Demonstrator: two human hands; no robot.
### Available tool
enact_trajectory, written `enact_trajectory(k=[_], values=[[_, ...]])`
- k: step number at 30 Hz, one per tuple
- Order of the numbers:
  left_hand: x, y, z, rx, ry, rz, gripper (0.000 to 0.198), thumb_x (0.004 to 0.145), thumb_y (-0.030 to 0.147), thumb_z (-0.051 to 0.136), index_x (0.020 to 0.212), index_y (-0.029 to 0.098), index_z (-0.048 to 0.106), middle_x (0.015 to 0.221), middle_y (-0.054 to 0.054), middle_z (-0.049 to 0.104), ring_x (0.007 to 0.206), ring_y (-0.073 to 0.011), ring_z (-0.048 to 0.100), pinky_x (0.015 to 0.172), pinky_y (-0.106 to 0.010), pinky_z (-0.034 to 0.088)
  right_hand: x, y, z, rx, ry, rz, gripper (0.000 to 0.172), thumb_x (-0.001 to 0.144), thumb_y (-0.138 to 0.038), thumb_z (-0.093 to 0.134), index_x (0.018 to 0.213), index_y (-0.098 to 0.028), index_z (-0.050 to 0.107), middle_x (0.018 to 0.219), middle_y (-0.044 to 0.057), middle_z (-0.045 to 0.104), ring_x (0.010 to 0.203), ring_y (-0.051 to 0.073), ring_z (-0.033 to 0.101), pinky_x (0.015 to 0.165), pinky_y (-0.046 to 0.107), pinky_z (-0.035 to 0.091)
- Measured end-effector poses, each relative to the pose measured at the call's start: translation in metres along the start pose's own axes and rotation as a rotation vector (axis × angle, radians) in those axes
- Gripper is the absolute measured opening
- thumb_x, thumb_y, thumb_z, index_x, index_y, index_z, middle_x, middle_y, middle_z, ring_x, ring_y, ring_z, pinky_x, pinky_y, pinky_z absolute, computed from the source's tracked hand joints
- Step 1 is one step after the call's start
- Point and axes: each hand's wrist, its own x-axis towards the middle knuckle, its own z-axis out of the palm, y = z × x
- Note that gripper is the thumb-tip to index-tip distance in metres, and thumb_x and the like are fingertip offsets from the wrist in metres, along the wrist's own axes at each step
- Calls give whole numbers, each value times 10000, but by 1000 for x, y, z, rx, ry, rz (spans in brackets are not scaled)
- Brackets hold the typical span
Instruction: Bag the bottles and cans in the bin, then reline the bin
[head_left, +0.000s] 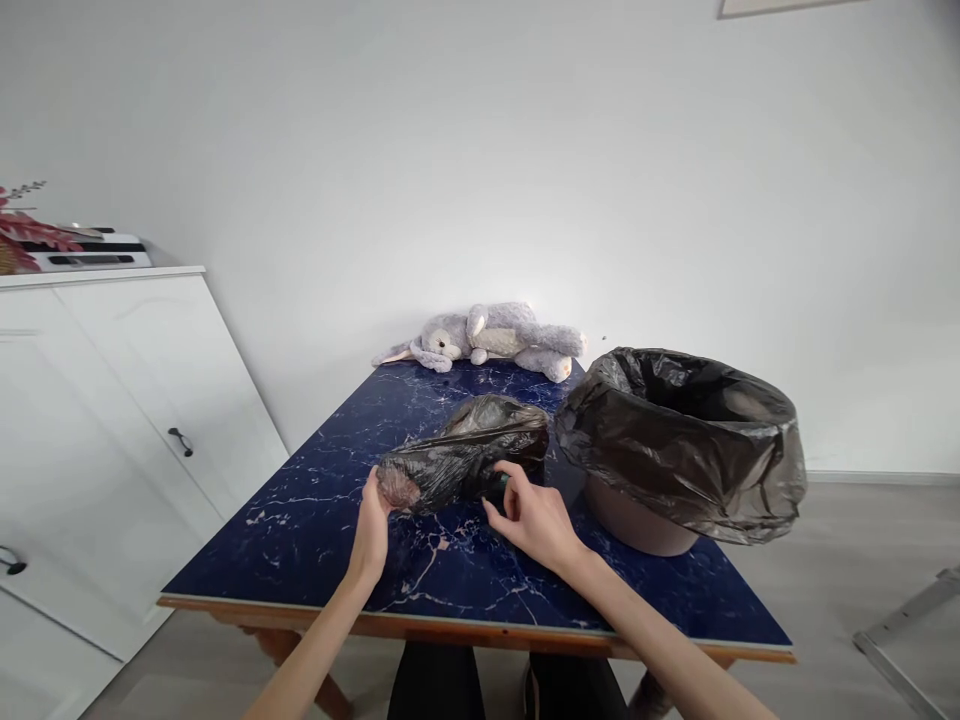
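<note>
A crumpled black plastic bag lies on the blue marbled table. My left hand is at the bag's left end, its fingers out of sight inside the thin plastic, which stretches over them. Beside the bag's right part is my right hand, thumb and index finger apart with a gap between them; the other fingers are curled. A bit of green shows near its fingertips, too small to make out. To the right stands a bin with a black liner folded over its rim.
A grey plush rabbit lies on its side at the table's back edge, against the wall. White cabinets stand at the left, with a red plant on top. Part of a metal frame shows at the lower right.
</note>
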Motion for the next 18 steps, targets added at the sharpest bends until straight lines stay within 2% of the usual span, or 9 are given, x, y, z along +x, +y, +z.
enact_trajectory(k=[2, 4, 5, 7, 10, 12, 14, 16, 18], values=[[-7, 12, 6, 29, -134, -140, 445, 918, 658, 671, 1118, 268, 748, 1199, -122, 775, 1238, -361, 693, 928, -430, 596, 5, 0, 3, -153, -68, -60, 315, 1024, -353, 578, 1320, -247, 590, 671, -38, 680, 549, 177, 630, 531, 266, 283], [-6, 33, 21, 71, -275, -267, 380, 851, 559, 804, 1079, 256, 774, 1198, -130, 784, 1283, -388, 665, 967, -435, 585, 9, 1, 4, -224, -113, -118, 166, 1055, -291, 530, 1143, -241, 662, 726, 0, 710, 599, 179, 652, 540, 273, 263], [-4, 46, 29, 48, -328, -317, 357, 818, 496, 857, 1055, 240, 783, 1186, -135, 790, 1275, -393, 668, 975, -431, 582, 10, 1, 3, -222, -138, -154, 154, 1060, -270, 525, 1056, -238, 675, 756, 11, 722, 624, 176, 661, 551, 273, 269], [4, 74, 47, -107, -385, -394, 314, 830, 426, 865, 1042, 208, 787, 1181, -138, 793, 1230, -364, 694, 985, -406, 584, 8, -1, -3, -204, -206, -246, 163, 1065, -263, 542, 991, -242, 686, 811, 13, 737, 658, 163, 666, 574, 271, 295], [18, 106, 67, -360, -394, -427, 247, 951, 416, 734, 1068, 202, 771, 1241, -118, 775, 1226, -287, 702, 1043, -374, 571, -3, -6, -18, -186, -306, -382, 152, 1072, -264, 556, 1015, -259, 697, 899, 3, 753, 682, 143, 665, 602, 271, 322], [23, 114, 71, -450, -418, -358, 288, 999, 467, 657, 1086, 211, 755, 1301, -106, 751, 1272, -271, 677, 1096, -387, 546, -10, -10, -29, -181, -322, -405, 164, 1076, -254, 536, 1019, -254, 689, 911, 9, 742, 693, 144, 664, 602, 273, 325], [21, 109, 67, -480, -479, -222, 436, 1027, 581, 562, 1145, 202, 742, 1364, -122, 716, 1342, -296, 629, 1150, -432, 506, -13, -15, -36, -134, -279, -321, 141, 1075, -277, 531, 1064, -252, 670, 883, 6, 721, 682, 145, 659, 601, 267, 342], [15, 97, 58, -326, -580, -16, 524, 1030, 623, 505, 1252, 199, 718, 1427, -134, 677, 1395, -326, 579, 1190, -469, 460, -9, -20, -39, -43, -201, -150, 144, 1074, -338, 533, 1131, -251, 633, 854, -10, 709, 651, 142, 654, 608, 259, 376], [8, 82, 48, 14, -714, 214, 471, 1011, 523, 559, 1348, 218, 681, 1481, -130, 639, 1422, -346, 542, 1211, -499, 424, 0, -23, -37, 12, -134, 36, 217, 1068, -433, 542, 1160, -244, 596, 829, -20, 716, 637, 152, 662, 611, 263, 395]])
